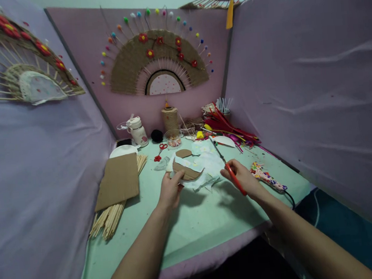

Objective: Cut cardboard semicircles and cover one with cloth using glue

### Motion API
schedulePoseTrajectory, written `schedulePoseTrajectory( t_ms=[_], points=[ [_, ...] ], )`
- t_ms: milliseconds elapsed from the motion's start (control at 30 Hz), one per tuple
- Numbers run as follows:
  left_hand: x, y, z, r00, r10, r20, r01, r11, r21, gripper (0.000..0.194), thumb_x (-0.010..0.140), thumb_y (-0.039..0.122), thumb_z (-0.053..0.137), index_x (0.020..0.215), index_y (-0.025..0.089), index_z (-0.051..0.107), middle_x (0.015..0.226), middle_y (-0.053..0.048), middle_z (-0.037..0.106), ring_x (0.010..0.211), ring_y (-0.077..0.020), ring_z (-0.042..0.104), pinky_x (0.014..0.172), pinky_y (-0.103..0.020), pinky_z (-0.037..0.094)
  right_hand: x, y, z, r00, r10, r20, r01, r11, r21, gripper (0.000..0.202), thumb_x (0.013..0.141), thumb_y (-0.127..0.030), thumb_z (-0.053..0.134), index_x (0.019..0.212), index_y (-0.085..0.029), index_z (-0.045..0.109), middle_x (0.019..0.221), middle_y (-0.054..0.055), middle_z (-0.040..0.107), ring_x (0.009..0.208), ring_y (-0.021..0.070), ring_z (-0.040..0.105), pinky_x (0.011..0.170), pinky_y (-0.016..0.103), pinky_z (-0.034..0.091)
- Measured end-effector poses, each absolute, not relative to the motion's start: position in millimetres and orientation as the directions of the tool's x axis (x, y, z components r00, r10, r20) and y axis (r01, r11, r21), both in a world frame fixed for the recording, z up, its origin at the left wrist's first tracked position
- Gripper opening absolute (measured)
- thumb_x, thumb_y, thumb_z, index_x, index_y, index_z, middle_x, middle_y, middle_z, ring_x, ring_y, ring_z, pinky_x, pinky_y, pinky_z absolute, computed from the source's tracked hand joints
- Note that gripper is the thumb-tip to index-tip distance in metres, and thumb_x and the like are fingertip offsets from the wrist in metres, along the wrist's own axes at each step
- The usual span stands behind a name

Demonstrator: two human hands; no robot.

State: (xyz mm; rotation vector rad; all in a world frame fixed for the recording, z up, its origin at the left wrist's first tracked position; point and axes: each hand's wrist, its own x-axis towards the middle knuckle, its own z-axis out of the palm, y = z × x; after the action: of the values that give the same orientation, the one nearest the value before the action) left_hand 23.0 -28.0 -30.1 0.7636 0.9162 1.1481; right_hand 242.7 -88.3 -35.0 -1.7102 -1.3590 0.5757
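Near the middle of the green table (187,230), the left hand (171,189) pinches the near left edge of a round-edged brown card piece (191,174). The right hand (245,180) is closed on the red handles of the big scissors (236,179), and the blades point far and a bit left. The card looks light and stiff, but it could bend if squeezed hard. Its rim is a good place to hold. The pale cloth (211,163) by it looks thin and floppy, so it may slip or crease; it is best held flat by an edge. The big scissors look hard and sharp, so hold only the handles. Farther back are small red scissors (163,146), then a fat roll of string (170,119).
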Motion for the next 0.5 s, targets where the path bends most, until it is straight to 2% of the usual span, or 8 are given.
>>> schedulePoseTrajectory(
  t_ms=[133,267,367,500],
  points=[
    [25.4,-26.0,-37.2,0.116,0.978,-0.171,-0.353,0.202,0.914,0.043,0.059,0.025,0.079,0.097,0.017,0.061,0.094,-0.006,0.072,0.082,-0.02,0.068,0.07,-0.03,0.053,230.8,-88.7,-28.0,0.345,0.903,0.257,0.543,0.031,-0.839,0.04,0.065,-0.051,0.07,0.08,-0.023,0.046,0.07,-0.002,0.059,0.064,0.017,0.053,0.061,0.029,0.042],
    [26.2,-25.0,-45.7,0.086,0.996,-0.035,-0.15,0.048,0.988,0.034,0.063,0.024,0.074,0.094,0.015,0.064,0.087,-0.006,0.072,0.076,-0.0206,0.067,0.068,-0.03,0.052,203.5,-87.6,-21.8,0.171,0.926,0.335,0.47,0.222,-0.854,0.032,0.07,-0.041,0.066,0.087,-0.023,0.046,0.09,0.005,0.067,0.078,0.0192,0.062,0.07,0.031,0.048],
    [25.0,-25.5,-48.3,0.071,0.996,0.059,-0.02,-0.058,0.998,0.027,0.063,0.023,0.071,0.089,0.015,0.066,0.079,-0.004,0.07,0.069,-0.0186,0.064,0.064,-0.027,0.05,186.8,-84.1,-28.4,0.117,0.912,0.392,0.575,0.259,-0.776,0.024,0.071,-0.033,0.062,0.086,-0.023,0.046,0.088,0.003,0.067,0.075,0.0177,0.061,0.068,0.029,0.047],
    [23.5,-27.0,-48.1,0.076,0.991,0.113,0.068,-0.118,0.991,0.023,0.064,0.022,0.07,0.085,0.016,0.065,0.067,0.0,0.064,0.057,-0.0139,0.056,0.054,-0.022,0.044,178.5,-80.2,-40.0,0.098,0.905,0.415,0.679,0.244,-0.692,0.022,0.071,-0.027,0.058,0.089,-0.023,0.046,0.086,0.002,0.064,0.072,0.0168,0.059,0.065,0.027,0.045]
  ],
)
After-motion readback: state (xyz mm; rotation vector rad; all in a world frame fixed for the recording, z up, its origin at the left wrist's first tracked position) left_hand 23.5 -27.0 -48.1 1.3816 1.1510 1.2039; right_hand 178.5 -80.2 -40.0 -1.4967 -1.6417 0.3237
